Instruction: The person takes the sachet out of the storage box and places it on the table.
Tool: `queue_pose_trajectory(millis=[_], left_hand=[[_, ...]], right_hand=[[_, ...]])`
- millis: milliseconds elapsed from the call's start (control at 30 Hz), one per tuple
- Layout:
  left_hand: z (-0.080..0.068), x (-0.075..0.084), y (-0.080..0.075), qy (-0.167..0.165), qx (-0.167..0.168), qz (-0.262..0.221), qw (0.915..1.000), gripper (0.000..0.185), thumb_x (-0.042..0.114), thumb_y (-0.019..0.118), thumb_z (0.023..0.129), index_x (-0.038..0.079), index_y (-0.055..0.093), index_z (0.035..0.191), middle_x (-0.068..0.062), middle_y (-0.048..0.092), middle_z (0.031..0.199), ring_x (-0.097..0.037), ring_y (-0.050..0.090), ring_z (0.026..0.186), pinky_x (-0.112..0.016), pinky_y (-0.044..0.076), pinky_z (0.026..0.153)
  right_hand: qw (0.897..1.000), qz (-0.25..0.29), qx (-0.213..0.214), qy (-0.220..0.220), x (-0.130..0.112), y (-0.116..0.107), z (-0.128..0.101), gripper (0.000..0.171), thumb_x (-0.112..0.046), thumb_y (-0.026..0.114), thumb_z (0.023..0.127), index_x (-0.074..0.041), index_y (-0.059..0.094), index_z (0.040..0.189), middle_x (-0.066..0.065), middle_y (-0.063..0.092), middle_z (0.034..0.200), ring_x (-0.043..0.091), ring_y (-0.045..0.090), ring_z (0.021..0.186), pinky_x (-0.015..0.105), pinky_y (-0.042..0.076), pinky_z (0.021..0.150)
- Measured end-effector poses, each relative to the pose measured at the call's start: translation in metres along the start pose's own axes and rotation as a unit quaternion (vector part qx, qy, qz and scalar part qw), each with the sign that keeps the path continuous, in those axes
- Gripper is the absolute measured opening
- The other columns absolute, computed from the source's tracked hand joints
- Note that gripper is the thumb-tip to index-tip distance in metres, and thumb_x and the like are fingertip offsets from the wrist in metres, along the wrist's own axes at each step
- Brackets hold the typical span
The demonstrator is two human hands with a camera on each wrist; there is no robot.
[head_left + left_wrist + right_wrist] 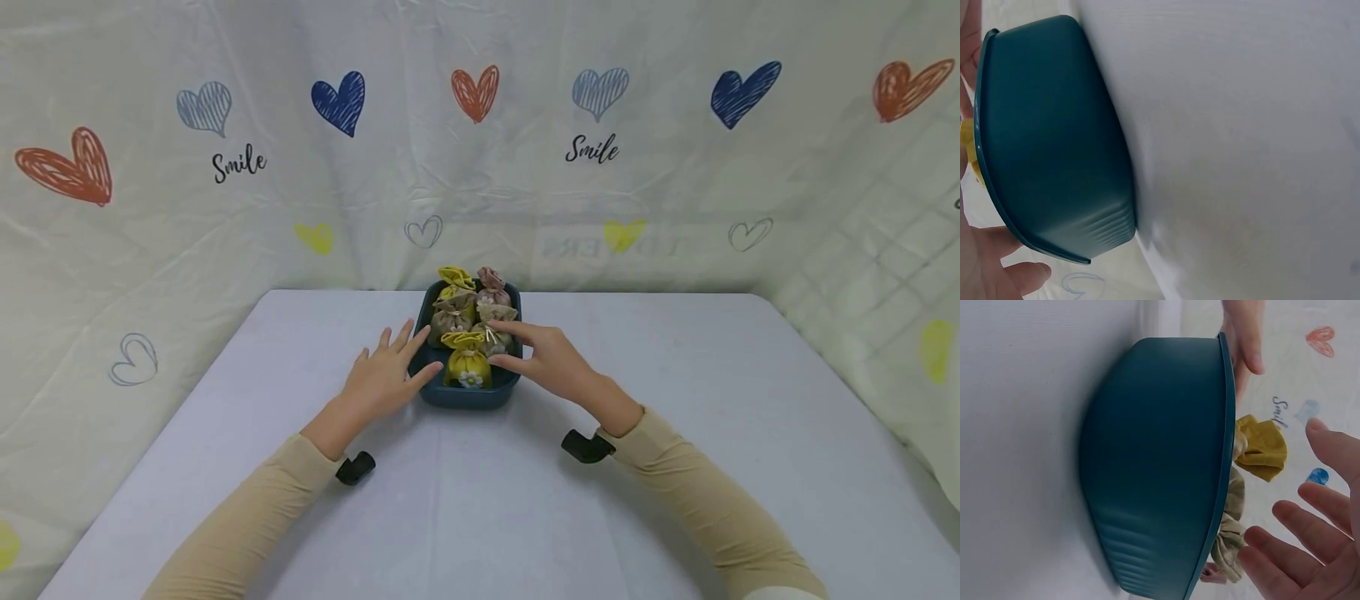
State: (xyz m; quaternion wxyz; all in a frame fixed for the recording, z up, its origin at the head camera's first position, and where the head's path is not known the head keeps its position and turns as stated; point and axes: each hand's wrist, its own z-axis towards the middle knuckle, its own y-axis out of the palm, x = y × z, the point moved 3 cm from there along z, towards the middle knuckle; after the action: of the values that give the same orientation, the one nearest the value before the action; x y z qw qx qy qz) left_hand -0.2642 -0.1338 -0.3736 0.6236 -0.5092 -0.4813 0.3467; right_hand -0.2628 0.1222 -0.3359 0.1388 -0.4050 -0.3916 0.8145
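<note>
Five pouches (463,364) in one teal tray (465,398), two yellow, two grey-brown, one pink, left hand (382,379) at eight o'clock, right hand (557,360) at four, both spread, gripping nothing

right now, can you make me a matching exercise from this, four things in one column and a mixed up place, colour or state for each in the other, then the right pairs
Things
1. tub
2. yellow pouch with the white flower
3. pink pouch
4. left hand

Places, colours, states
A. in the far right part of the tub
B. fingers spread, by the tub's left rim
C. dark teal
D. at the near end inside the tub

Right pairs: 1-C, 2-D, 3-A, 4-B
</note>
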Motion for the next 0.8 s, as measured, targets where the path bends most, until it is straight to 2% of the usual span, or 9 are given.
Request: queue_pose_trajectory(millis=[133,367,567,800], left_hand=[[-0.001,0.001,0.0,0.003,-0.003,0.001,1.0,0.081,0.068,0.038,0.103,0.023,0.017,0.167,-0.011,0.01,0.171,-0.047,0.013,0.152,-0.073,0.019,0.113],[-0.001,0.002,-0.001,-0.003,-0.011,0.001,0.9999,0.086,0.07,0.038,0.102,0.02,0.014,0.167,-0.009,0.011,0.171,-0.046,0.011,0.153,-0.072,0.018,0.114],[-0.001,0.002,0.001,-0.004,-0.022,0.001,0.9998,0.088,0.071,0.037,0.101,0.017,0.013,0.167,-0.008,0.011,0.171,-0.046,0.012,0.153,-0.072,0.018,0.114],[-0.001,0.0,0.004,-0.01,-0.025,0.0,0.9996,0.092,0.074,0.036,0.1,0.015,0.012,0.167,-0.007,0.012,0.171,-0.047,0.012,0.153,-0.071,0.019,0.114]], right_hand=[[0.999,0.032,-0.013,0.027,0.003,0.003,0.004,0.056,-0.019,0.076,0.095,0.001,0.058,0.144,0.02,0.059,0.142,0.039,0.062,0.123,0.049,0.052,0.099],[0.992,0.098,-0.039,0.074,0.007,0.004,0.011,0.053,-0.019,0.073,0.097,0.0,0.058,0.144,0.017,0.062,0.139,0.032,0.065,0.119,0.043,0.055,0.095],[0.988,0.104,-0.06,0.098,0.012,0.009,0.018,0.052,-0.021,0.073,0.098,-0.001,0.059,0.144,0.016,0.065,0.136,0.03,0.067,0.116,0.041,0.056,0.093],[0.986,0.096,-0.061,0.119,0.012,0.018,0.022,0.051,-0.022,0.074,0.097,-0.001,0.061,0.142,0.018,0.068,0.13,0.029,0.069,0.112,0.039,0.058,0.089]])
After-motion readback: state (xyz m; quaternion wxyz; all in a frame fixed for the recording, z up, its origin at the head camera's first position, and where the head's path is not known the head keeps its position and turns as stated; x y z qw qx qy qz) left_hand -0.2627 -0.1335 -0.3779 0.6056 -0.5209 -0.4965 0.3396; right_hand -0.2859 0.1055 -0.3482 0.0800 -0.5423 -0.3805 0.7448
